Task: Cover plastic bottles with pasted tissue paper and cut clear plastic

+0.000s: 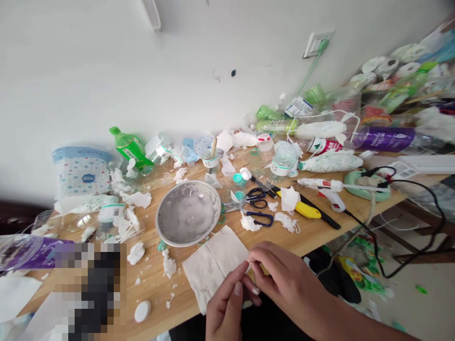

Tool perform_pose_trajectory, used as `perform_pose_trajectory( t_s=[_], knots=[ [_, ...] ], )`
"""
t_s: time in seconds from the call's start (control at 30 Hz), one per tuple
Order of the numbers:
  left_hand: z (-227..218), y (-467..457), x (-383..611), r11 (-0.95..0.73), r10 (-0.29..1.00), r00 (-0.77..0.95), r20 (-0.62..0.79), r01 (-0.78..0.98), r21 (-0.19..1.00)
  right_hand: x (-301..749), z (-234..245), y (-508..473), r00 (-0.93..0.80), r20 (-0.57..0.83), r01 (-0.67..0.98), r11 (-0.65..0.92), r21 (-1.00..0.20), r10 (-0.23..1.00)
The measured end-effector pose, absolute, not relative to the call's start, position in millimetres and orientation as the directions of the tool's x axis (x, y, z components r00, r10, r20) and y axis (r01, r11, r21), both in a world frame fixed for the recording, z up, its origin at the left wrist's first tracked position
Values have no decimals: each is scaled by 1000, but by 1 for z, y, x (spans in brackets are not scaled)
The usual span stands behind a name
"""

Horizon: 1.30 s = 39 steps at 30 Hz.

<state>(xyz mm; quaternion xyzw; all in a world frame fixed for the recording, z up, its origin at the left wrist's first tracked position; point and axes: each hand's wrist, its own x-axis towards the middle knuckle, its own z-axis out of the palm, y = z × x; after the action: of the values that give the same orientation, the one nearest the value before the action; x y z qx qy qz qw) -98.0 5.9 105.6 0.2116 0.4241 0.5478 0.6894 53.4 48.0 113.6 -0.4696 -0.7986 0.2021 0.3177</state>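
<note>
Starting at the left end of the bench (152, 279), a left purple bottle (21, 251) lies on its side at the near edge. Behind it, against the wall, stands a dotted tissue pack (81, 173). A green bottle (130, 148) leans tilted just to the right of the pack. Torn white scraps are scattered across the wood between these items. A white cap (142, 311) lies flat near the front edge.

At bench centre sits a metal bowl (188, 213), upright, with its inside coated in pale residue. A tissue sheet (213, 263) lies flat just in front of the bowl, touching its rim and reaching the front edge of the bench.

The hands are together at the right corner of the tissue sheet.
- Left hand (227, 303): fingers curled, thumb raised against the right fingertips. Whether it grips the sheet cannot be told.
- Right hand (284, 279): thumb and forefinger pinched closed on the corner of the sheet, over the front edge of the bench.

Behind the hands lie the scissors (254, 199), black-handled, with the blades pointing left. A yellow utility knife (305, 210) lies to their right, angled towards the front edge. A white glue gun (327, 187) lies just beyond the knife, with its black cable (373, 251) hanging off the bench. A right purple bottle (384, 138) lies on its side near the wall among other bottles and wrappers.
</note>
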Motion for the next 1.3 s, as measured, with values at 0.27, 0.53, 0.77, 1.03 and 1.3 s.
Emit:
perform_pose_trajectory(
  t_s=[0.27, 0.53, 0.77, 1.03, 1.3],
  knots=[
    [104, 14, -101, 302, 917, 41, -396, -721, 624, 62, 122, 42, -325, 373, 586, 495, -642, 869],
    [91, 0, -94, 224, 962, 25, -274, -649, 727, 60, 109, 37, -254, 403, 634, 466, -617, 879],
    [64, -24, -77, -75, 972, -213, 102, 130, 989, 60, 104, 42, -224, 213, 510, 301, -806, 951],
    [60, -19, -74, -299, 870, -179, 458, 548, 781, 55, 114, 47, -231, 31, 383, 121, -916, 972],
    [58, -6, -85, -499, 710, 7, 704, 710, 496, 52, 118, 51, -244, -61, 348, 29, -937, 968]
  ],
)
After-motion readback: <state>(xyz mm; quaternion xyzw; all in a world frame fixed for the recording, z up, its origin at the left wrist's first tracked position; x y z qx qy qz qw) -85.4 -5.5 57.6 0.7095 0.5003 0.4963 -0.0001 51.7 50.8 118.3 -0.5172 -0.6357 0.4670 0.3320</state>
